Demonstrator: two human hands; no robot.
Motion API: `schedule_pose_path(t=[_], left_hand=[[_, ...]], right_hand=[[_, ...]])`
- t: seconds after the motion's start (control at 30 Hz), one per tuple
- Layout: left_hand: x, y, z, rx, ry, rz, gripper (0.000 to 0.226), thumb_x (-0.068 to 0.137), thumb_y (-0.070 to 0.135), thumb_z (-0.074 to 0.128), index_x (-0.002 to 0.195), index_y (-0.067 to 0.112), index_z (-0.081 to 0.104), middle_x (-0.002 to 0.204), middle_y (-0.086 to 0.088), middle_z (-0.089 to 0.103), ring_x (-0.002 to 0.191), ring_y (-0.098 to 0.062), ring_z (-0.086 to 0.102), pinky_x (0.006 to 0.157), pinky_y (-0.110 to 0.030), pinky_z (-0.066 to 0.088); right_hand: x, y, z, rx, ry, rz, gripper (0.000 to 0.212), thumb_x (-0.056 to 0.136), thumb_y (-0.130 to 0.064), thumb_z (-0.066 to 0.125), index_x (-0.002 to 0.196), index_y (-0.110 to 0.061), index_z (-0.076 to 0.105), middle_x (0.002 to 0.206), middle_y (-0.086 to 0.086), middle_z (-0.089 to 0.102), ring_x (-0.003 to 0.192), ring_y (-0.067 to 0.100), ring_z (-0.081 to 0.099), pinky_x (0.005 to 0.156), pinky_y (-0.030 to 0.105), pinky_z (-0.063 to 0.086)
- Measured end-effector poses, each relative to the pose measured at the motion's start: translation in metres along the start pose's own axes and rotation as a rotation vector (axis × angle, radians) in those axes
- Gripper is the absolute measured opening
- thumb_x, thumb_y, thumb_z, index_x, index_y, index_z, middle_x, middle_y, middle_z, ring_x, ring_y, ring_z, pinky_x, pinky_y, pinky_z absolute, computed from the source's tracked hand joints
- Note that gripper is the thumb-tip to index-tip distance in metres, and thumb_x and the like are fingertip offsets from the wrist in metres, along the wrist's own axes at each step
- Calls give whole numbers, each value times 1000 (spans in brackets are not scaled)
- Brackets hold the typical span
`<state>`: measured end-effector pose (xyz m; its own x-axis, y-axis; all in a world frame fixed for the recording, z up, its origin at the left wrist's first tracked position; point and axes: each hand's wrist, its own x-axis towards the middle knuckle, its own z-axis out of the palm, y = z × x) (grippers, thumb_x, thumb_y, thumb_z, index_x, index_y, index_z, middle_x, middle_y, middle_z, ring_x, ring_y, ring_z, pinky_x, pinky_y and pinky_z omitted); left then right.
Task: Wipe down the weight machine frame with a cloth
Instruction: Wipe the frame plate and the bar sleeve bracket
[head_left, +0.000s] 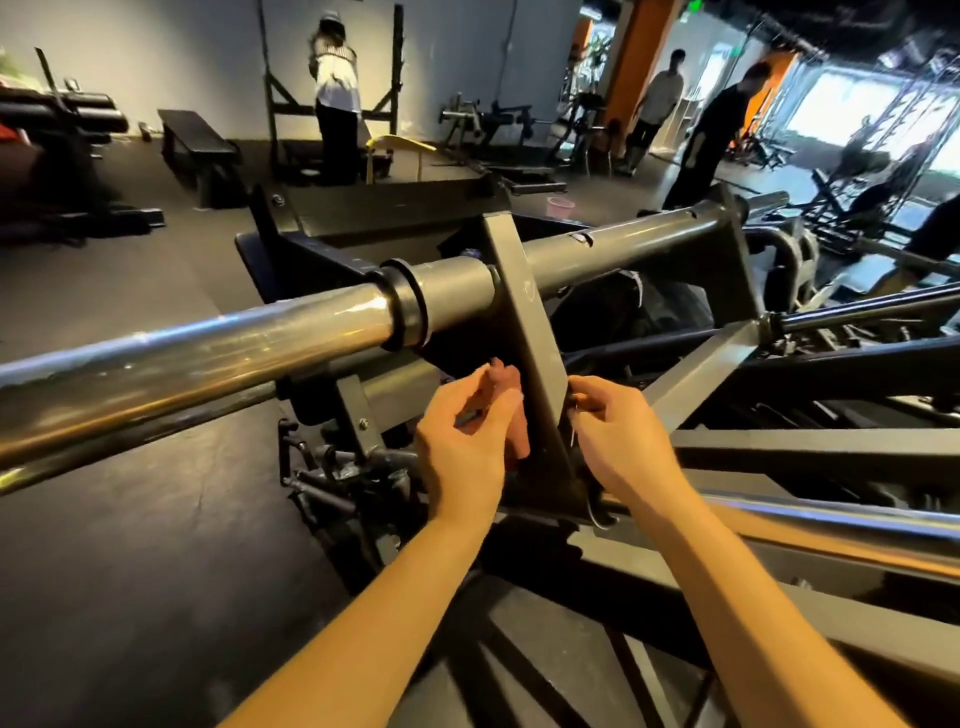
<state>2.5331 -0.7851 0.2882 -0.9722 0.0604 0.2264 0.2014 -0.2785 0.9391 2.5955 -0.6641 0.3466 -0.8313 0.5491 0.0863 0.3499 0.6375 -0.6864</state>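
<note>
Gripping a reddish-brown cloth (511, 410) with curled fingers, the left hand (465, 441) presses it against the left face of the dark upright plate (524, 332) of the weight machine frame. The right hand (618, 436) curls at the plate's right edge (its hold, if any, is unclear). A chrome bar (192, 348) crosses above.
</note>
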Motion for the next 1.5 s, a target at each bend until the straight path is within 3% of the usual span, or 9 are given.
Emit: schedule_pose_path(t=[0.2,0.33,0.47,0.63,0.77,0.87,1.07,1.3,1.5], left_hand=[[-47,-28,-10,-28,-133,-70,30,88,1,75,97,29,80,103,-1,76,106,-18,72,96,-42,58],[2,2,-5,-29,-119,56,19,94,1,68,97,18,78,77,-4,72,76,-13,72,77,-28,59],[23,8,5,44,4,133,18,93,13,73,106,25,76,102,12,72,101,-7,69,91,-27,56],[-40,-21,-13,172,-257,198,29,86,1,78,108,21,78,108,8,70,106,-16,69,92,-32,59],[13,1,-5,22,-139,152,19,94,2,69,100,17,77,85,-6,71,70,-23,71,72,-43,61],[21,11,8,-15,-8,141,15,96,8,68,105,17,76,91,-1,70,80,-18,71,75,-37,62],[-43,-22,-13,102,-310,106,29,85,-7,75,104,14,78,101,8,70,102,-11,70,89,-22,58],[9,3,1,144,-47,237,14,90,-3,73,101,6,77,99,-2,70,91,-4,69,80,-11,51],[-45,-35,-23,277,-348,141,30,87,-10,70,105,13,78,101,5,73,105,-8,70,94,-24,56]], right_hand=[[4,1,-3,50,-31,37,43,101,-10,49,131,-34,66,106,-14,73,91,1,66,65,16,47],[2,3,-4,56,-61,33,49,100,-6,45,131,-36,66,102,-17,74,93,6,69,68,23,53],[0,2,-5,68,-92,32,51,101,-6,45,135,-39,63,108,-16,73,94,5,69,70,23,56],[2,3,-7,123,-105,60,61,92,3,40,130,-37,67,108,-12,76,102,15,72,84,42,62],[0,2,-7,104,-103,49,63,92,4,39,129,-39,67,100,-16,76,94,17,73,84,48,62],[-3,-1,-8,132,-113,62,58,99,2,41,136,-37,63,111,-14,74,103,14,70,89,41,60],[-4,-5,-12,194,-108,99,56,99,4,42,134,-32,66,110,-10,75,103,12,70,90,41,60],[-3,-4,-9,168,-95,68,61,96,6,40,132,-34,67,110,-12,75,111,14,68,95,42,57],[0,-4,-11,140,-94,97,63,94,8,38,135,-31,66,109,-15,74,109,13,67,91,37,59]])
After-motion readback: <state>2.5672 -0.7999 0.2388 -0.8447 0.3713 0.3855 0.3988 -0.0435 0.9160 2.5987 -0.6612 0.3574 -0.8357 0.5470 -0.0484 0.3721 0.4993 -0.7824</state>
